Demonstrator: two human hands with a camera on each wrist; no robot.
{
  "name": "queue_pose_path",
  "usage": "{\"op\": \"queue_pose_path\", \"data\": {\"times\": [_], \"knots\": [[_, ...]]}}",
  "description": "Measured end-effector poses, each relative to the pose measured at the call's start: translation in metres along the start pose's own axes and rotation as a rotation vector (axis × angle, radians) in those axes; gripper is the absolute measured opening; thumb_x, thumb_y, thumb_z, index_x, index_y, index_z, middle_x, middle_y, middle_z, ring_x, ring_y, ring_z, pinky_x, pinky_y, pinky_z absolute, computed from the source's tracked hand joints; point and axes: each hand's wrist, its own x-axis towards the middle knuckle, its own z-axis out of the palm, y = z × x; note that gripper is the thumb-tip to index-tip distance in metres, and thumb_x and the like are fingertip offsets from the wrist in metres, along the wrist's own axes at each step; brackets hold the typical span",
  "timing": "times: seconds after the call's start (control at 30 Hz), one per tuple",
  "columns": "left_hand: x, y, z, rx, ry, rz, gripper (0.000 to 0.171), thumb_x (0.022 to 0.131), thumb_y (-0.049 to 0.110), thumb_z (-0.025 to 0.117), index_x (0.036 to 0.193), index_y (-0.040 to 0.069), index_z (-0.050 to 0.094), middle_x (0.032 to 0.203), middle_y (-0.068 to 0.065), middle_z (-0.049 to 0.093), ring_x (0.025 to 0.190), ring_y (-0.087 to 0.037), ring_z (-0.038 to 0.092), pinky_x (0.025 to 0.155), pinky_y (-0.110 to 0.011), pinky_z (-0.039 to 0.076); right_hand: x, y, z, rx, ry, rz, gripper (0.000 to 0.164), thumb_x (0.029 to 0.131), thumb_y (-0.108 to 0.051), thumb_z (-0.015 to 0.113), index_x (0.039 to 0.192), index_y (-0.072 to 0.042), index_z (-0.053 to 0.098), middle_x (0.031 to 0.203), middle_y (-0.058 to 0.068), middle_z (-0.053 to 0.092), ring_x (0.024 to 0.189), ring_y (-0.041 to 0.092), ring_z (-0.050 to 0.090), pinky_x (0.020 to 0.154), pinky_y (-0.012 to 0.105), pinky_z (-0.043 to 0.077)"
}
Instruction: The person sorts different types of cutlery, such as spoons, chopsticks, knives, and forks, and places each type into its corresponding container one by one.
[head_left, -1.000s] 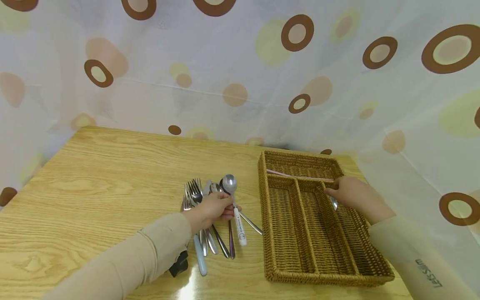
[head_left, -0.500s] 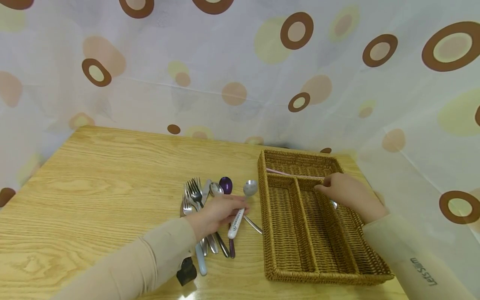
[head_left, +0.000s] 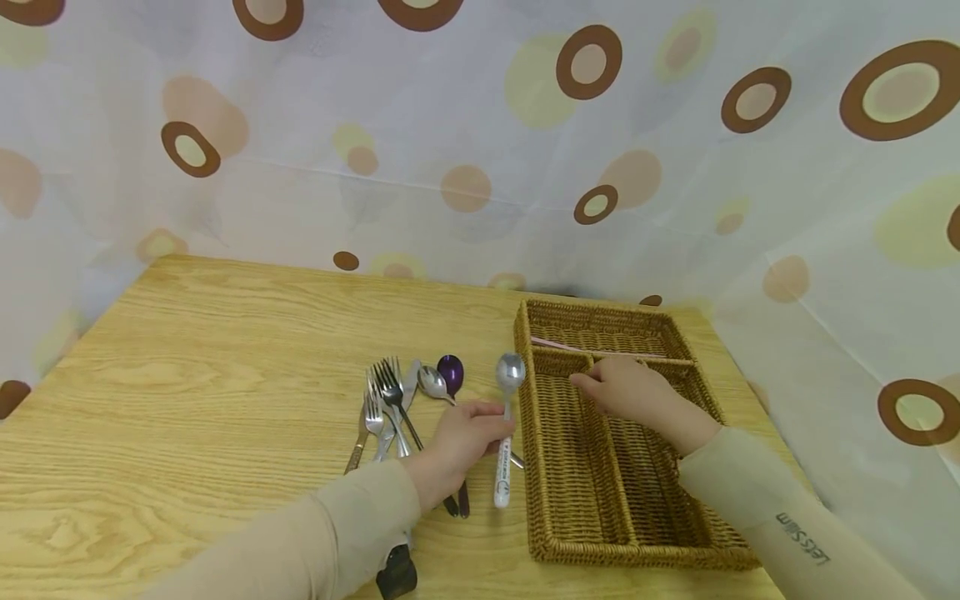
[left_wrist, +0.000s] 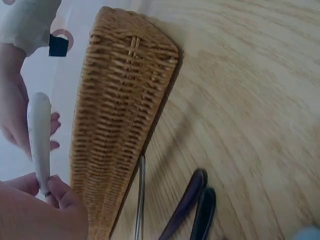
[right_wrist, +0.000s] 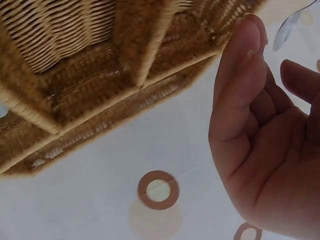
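My left hand [head_left: 461,442] pinches a spoon [head_left: 502,479] by its white handle, beside the left wall of a wicker cutlery tray [head_left: 551,552]. The spoon's round metal bowl points toward the back; the left wrist view shows the handle end [left_wrist: 39,135] standing up out of the fingertips. My right hand [head_left: 633,396] is over the tray's dividers with fingers loosely bent and nothing between them. In the right wrist view the thumb and fingers of that hand [right_wrist: 265,115] stand apart, and the spoon's bowl [right_wrist: 287,31] appears past the fingertips.
Left of the tray lies a pile of cutlery: forks [head_left: 388,383], a knife [head_left: 411,382], a metal spoon [head_left: 432,382] and a purple spoon [head_left: 450,372]. A thin pink stick [head_left: 562,345] lies in the tray's back compartment. A patterned sheet [head_left: 420,183] hangs behind the table.
My left hand has lifted the white-handled spoon off the pile and carried it right, to the tray's side. My right hand has moved left from the tray's right compartment, where a spoon showed below it.
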Motion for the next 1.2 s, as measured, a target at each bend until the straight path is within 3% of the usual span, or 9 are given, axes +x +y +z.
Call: {"op": "queue_pose_path", "data": {"times": [0.37,0.57,0.7,0.87,1.2], "knots": [[0.004,0.0,0.021,-0.06,0.035,0.014,0.04,0.089,0.014,0.061,0.122,-0.004,0.05,0.113,-0.018,0.065,0.085,-0.013,0.06,0.086,-0.037,0.048,0.009,-0.021,0.008,0.029,-0.035,0.025,0.049,0.099,-0.041,0.04,0.06,-0.013,0.051,0.048,0.0,0.046,0.043,0.011,0.038,0.049,0.027,0.038],[0.004,0.0,0.034,-0.084,0.08,0.057,0.03,0.087,0.008,0.062,0.113,-0.004,0.056,0.105,-0.015,0.064,0.086,-0.012,0.059,0.074,-0.026,0.05,0.014,-0.026,0.016,0.13,-0.068,0.021,0.05,0.095,-0.047,0.045,0.063,-0.011,0.059,0.045,-0.003,0.039,0.041,0.01,0.034,0.046,0.025,0.035],[0.002,0.0,0.042,-0.049,0.123,0.084,0.021,0.084,0.008,0.065,0.101,-0.002,0.06,0.093,-0.01,0.063,0.079,-0.01,0.056,0.067,-0.021,0.046,0.016,-0.029,0.023,0.191,-0.069,0.01,0.043,0.095,-0.037,0.05,0.063,-0.009,0.061,0.045,-0.004,0.041,0.041,0.009,0.034,0.045,0.024,0.032],[0.0,-0.001,0.045,-0.043,0.159,0.103,0.019,0.081,0.006,0.067,0.097,-0.001,0.059,0.091,-0.009,0.061,0.078,-0.011,0.056,0.067,-0.022,0.047,0.019,-0.03,0.028,0.298,-0.085,0.037,0.036,0.093,-0.027,0.054,0.062,-0.01,0.06,0.047,-0.003,0.045,0.042,0.008,0.037,0.048,0.023,0.035],[0.0,-0.008,0.047,-0.088,0.088,0.112,0.019,0.085,0.008,0.064,0.099,-0.003,0.057,0.086,-0.008,0.062,0.075,-0.01,0.057,0.07,-0.026,0.051,0.015,-0.025,0.018,0.38,-0.136,0.004,0.038,0.096,-0.021,0.049,0.06,-0.011,0.053,0.05,-0.003,0.046,0.043,0.007,0.036,0.047,0.023,0.035]]}}
